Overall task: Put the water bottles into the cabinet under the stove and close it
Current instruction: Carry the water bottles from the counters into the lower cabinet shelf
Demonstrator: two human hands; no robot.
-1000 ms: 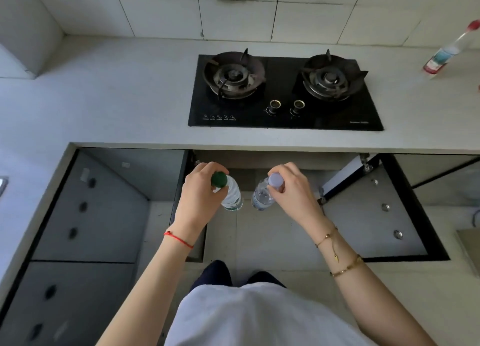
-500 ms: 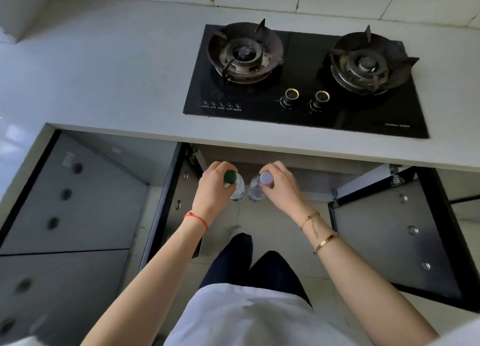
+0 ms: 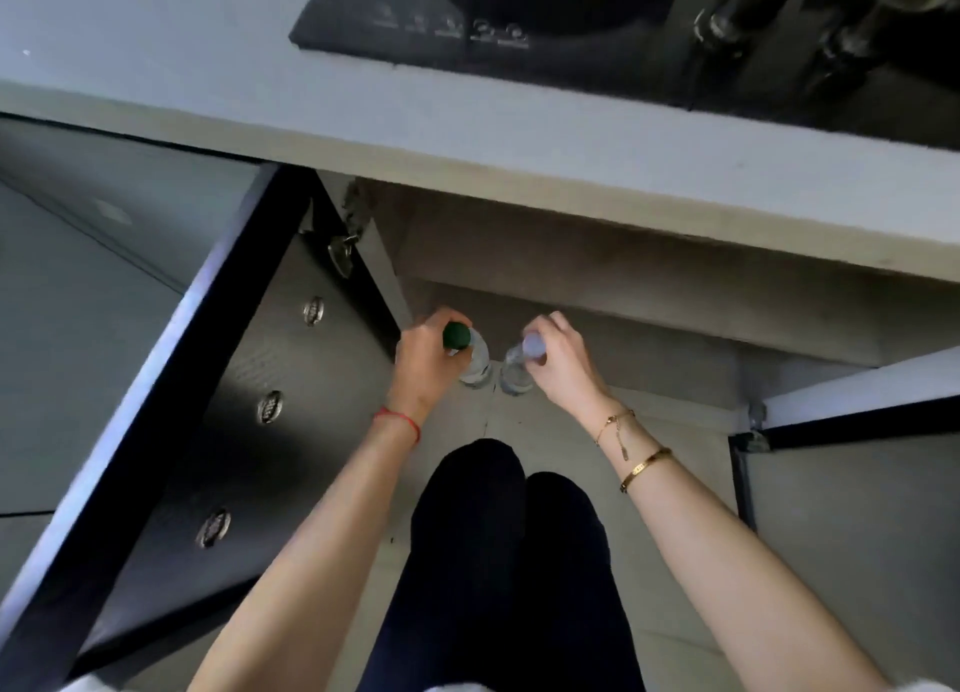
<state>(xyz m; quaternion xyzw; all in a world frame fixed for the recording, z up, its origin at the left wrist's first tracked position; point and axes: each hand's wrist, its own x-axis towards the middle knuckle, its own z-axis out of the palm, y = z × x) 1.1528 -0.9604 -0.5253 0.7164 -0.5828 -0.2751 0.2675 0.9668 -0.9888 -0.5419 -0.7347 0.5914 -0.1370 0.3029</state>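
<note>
My left hand (image 3: 423, 366) grips the neck of a clear water bottle with a green cap (image 3: 475, 361). My right hand (image 3: 563, 364) holds the neck of a second clear bottle with a pale lilac cap (image 3: 515, 371). Both bottles hang upright, side by side, low in front of the open cabinet (image 3: 597, 296) under the stove (image 3: 597, 26). The cabinet's left door (image 3: 249, 431) and right door (image 3: 857, 483) both stand swung open.
The grey countertop edge (image 3: 519, 161) overhangs the cabinet opening. My dark-trousered legs (image 3: 509, 561) are between the two doors on the pale floor. The left door's inner face carries round metal fittings. More grey cabinet fronts lie further left.
The view has dropped and moved in close to the counter. Both hands have lowered the bottles further toward the cabinet opening, still side by side.
</note>
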